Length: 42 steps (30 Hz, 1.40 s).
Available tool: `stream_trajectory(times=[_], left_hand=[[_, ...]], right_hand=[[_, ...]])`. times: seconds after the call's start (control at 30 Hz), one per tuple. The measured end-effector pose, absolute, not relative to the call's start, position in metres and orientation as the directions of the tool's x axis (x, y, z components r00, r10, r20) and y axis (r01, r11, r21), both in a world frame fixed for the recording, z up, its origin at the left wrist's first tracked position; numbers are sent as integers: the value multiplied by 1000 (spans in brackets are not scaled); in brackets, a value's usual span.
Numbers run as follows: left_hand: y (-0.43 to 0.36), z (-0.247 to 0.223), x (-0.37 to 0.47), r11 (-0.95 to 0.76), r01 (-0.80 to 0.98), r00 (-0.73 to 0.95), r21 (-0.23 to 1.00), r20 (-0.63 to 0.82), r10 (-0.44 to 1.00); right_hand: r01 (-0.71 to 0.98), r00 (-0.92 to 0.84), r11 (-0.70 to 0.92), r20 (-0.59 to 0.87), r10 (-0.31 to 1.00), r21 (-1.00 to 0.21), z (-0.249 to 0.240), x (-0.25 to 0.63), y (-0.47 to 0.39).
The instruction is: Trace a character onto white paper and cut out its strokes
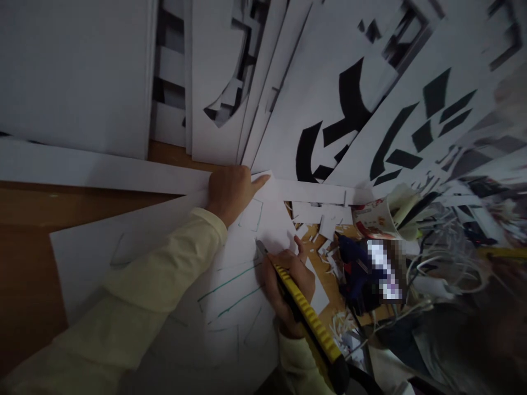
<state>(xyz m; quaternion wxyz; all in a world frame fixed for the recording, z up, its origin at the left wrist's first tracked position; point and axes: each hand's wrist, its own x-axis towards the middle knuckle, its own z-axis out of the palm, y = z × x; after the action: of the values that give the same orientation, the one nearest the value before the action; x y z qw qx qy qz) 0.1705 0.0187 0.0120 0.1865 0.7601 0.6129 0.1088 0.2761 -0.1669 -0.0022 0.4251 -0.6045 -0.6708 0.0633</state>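
Note:
My right hand [290, 280] grips a yellow and black utility knife [307, 318]. Its blade points up and left, with the tip at the surface of a white foam board sheet [164, 307]. Pencil and green lines outline shapes on that sheet. My left hand [233, 192] is closed at the sheet's far edge, its thumb stretched out along the surface; the curled fingers are mostly hidden. Under or just beyond this hand runs a long white strip [102, 167].
White boards with cut-out shapes [329, 109] lean at the back. On the right are a paper cup [381, 216] with tools, a blue glue gun [352, 269], tangled cables [436, 269] and white scraps [327, 225] on the wooden table [28, 247]. A dark-clothed person [465, 351] appears lower right.

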Motion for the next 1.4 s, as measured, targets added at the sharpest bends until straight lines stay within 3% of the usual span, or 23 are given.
stream_trajectory(times=[1.4], left_hand=[[19,12,169,-191,885,234,425,-50,971]], right_hand=[[822,215,131,514,831,-555,-6,259,-193]])
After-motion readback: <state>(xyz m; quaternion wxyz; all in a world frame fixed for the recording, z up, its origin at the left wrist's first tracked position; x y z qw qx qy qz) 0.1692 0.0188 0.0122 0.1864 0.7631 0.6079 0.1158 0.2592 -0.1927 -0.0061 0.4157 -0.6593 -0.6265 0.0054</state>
